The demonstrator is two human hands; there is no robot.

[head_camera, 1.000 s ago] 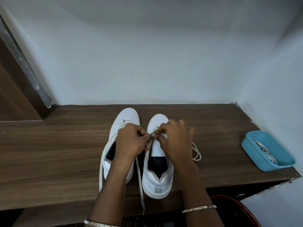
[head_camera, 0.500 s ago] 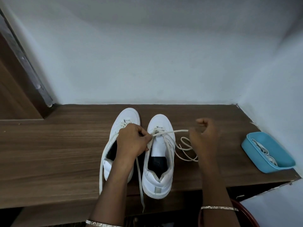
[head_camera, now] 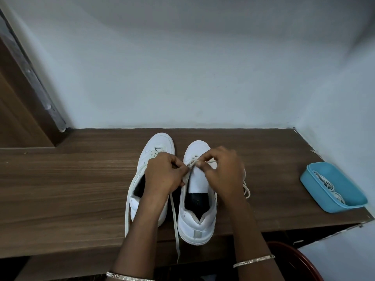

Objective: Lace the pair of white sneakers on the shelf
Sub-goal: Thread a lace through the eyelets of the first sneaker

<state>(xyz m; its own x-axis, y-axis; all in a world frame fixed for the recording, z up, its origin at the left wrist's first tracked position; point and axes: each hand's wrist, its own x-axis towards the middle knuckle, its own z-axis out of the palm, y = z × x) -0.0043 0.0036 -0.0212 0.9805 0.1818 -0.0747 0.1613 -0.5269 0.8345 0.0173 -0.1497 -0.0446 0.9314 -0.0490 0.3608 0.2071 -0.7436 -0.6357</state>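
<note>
1. Shelf (head_camera: 60, 189): brown wood-grain board set against a pale wall. It carries items 2 to 7.
2. Left sneaker (head_camera: 160, 141): white, toe toward the wall, just beside its pair. My left forearm crosses over its opening. The other lace (head_camera: 126, 209) trails down its outer side toward the shelf's front edge.
3. Right sneaker (head_camera: 197, 222): white, upright, toe toward the wall, heel at the front edge. The tongue is mostly bare.
4. Lace (head_camera: 211, 162): threaded only near the toe. One strand hangs between the shoes and past the front edge. The rest lies in loops on the shelf, partly hidden behind my right hand.
5. Left hand (head_camera: 164, 175): fingers curled, thumb and forefinger pinching the lace at the right sneaker's near eyelet row (the eyelet flap may be in the pinch too; I cannot tell).
6. Right hand (head_camera: 223, 173): fingers curled, pinching the lace above the tongue, fingertips just beside those of my left hand.
7. Blue tray (head_camera: 343, 191): at the shelf's right end, well apart from the shoes, with coiled laces (head_camera: 324, 179) inside.
8. Bangles (head_camera: 253, 260): one on each wrist.
9. Red rim (head_camera: 294, 258): a curved edge below the shelf, at lower right.
</note>
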